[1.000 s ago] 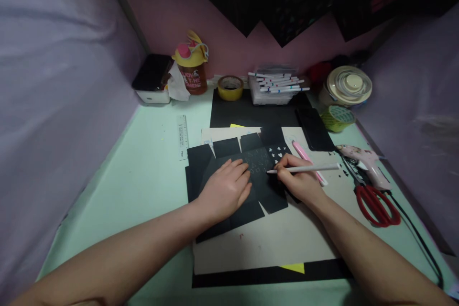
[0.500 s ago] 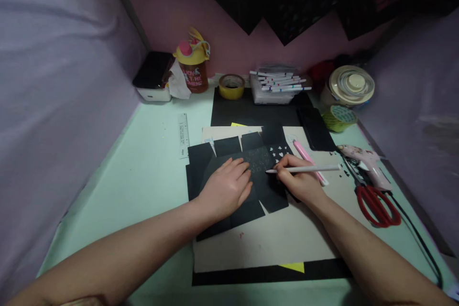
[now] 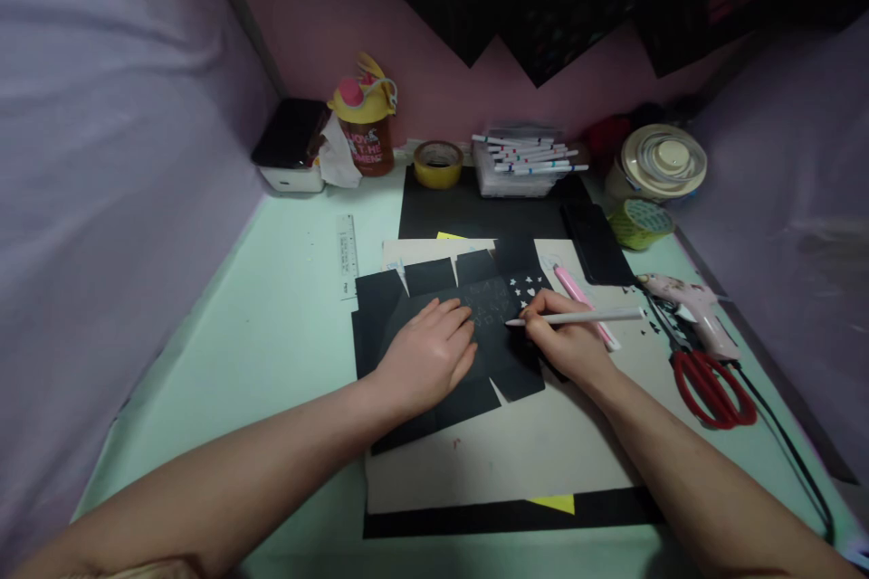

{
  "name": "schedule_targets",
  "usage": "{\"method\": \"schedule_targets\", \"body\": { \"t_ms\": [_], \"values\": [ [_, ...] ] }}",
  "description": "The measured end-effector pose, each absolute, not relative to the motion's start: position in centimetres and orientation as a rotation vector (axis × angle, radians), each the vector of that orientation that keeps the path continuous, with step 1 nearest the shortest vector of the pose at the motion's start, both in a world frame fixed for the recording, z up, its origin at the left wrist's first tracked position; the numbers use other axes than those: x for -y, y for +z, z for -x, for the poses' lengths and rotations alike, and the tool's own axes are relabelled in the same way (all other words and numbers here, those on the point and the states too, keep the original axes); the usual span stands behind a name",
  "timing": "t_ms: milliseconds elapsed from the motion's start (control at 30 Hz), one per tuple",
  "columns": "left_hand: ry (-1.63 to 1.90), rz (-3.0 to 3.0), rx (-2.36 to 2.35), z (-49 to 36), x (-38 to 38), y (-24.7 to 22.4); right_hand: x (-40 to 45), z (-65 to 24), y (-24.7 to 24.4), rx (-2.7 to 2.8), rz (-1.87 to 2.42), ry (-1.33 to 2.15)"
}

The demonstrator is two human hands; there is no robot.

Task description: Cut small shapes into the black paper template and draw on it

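My left hand [image 3: 429,353] lies flat on a black paper cutout [image 3: 468,393] with slits along its edges, fingers stretched out. In my right hand [image 3: 567,339] is a slim white pen [image 3: 590,317], held in a pinch, its tip at the black paper. Faint small outlines show on the paper between my hands. Above my right hand, star and heart shapes [image 3: 531,292] are cut out of the paper's right part. A pink craft knife [image 3: 577,294] lies partly behind the pen. Beneath everything is a pale board [image 3: 502,461].
To the right lie red-handled scissors [image 3: 714,389], a glue gun [image 3: 699,312] with its cord, and a black phone-like slab [image 3: 597,244]. A ruler [image 3: 347,258] is at left. Behind stand a tape roll [image 3: 438,165], a box of markers [image 3: 520,181] and a bottle [image 3: 367,131].
Hardly anything differs. The pen tip has shifted very slightly right; my left hand stays in place on the paper.
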State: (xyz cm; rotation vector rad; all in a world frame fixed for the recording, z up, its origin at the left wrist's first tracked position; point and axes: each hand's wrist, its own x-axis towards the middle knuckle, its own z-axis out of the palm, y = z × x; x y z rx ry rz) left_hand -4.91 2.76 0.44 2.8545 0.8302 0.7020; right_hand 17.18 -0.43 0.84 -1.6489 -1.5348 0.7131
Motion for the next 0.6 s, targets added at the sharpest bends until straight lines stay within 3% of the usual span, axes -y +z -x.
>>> {"method": "schedule_targets", "body": {
  "t_ms": [267, 600],
  "values": [
    [0.714, -2.863, -0.828, 5.03, -2.75, 0.23, 0.32, -17.88, 1.51, 1.351, 1.598, 0.543],
    [0.720, -2.866, -0.822, 5.00, -2.85, 0.39, -0.19, -18.02, 1.42, 1.442, 1.641, 0.650]
  ]
}}
